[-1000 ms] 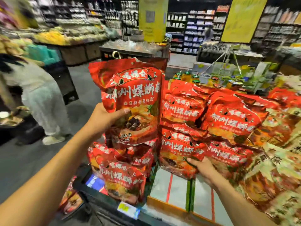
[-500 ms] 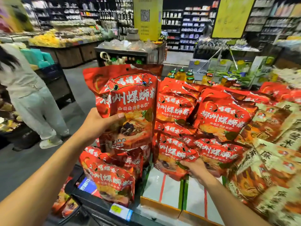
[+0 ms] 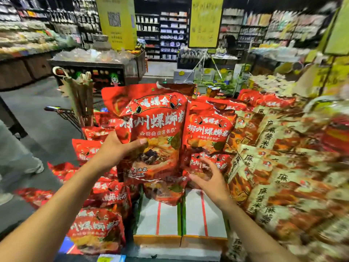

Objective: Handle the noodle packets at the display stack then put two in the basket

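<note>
Red noodle packet (image 3: 151, 140) stands upright at the centre of the head view, its long axis running from twelve to six o'clock, printed face toward the camera, lifted clear in front of the heaped display. It is held by the left hand (image 3: 115, 150), which comes in from seven o'clock and grips the packet's left edge, thumb (image 3: 138, 143) laid across the front and the other fingers hidden behind. The right hand (image 3: 209, 178) sits at about four o'clock from the packet's middle, just beside its lower right corner, fingers spread and loosely bent, holding nothing; whether its fingertips touch the stacked packet (image 3: 207, 163) behind them cannot be told through the blur. So the left hand is the one on the packet, and the right is near but off it, low and to the right. Directly behind, at two to three o'clock, more red packets (image 3: 209, 129) of the same kind lean in rows, and further toward three o'clock lie cream and brown packets (image 3: 268, 140). Below, at six o'clock, bare white cartons (image 3: 160, 218) with red and green stripes show. At eight o'clock more red packets (image 3: 98, 229) hang low, and at ten o'clock a trolley handle (image 3: 56, 109) juts over the grey floor (image 3: 37, 120).
</note>
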